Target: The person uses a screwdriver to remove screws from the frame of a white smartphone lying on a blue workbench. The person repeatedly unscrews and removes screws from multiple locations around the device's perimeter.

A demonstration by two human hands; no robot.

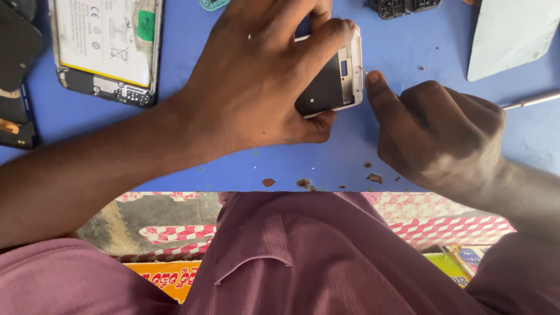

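My left hand (262, 76) grips a phone frame (335, 81), white-edged with a dark inside, and presses it onto the blue table (408, 41). Its fingers wrap over the frame's top edge and the thumb sits under the lower edge. My right hand (437, 131) is closed just right of the frame. Its thumb and fingertip pinch a tiny thin metal piece (363, 71) against the frame's right side. What the piece is cannot be made out.
An opened phone with its white battery showing (108, 44) lies at the upper left, dark phone parts (17, 70) beside it. A grey flat panel (507, 35) and a metal tool shaft (531, 100) lie at the right. Small debris (303, 183) dots the table's near edge.
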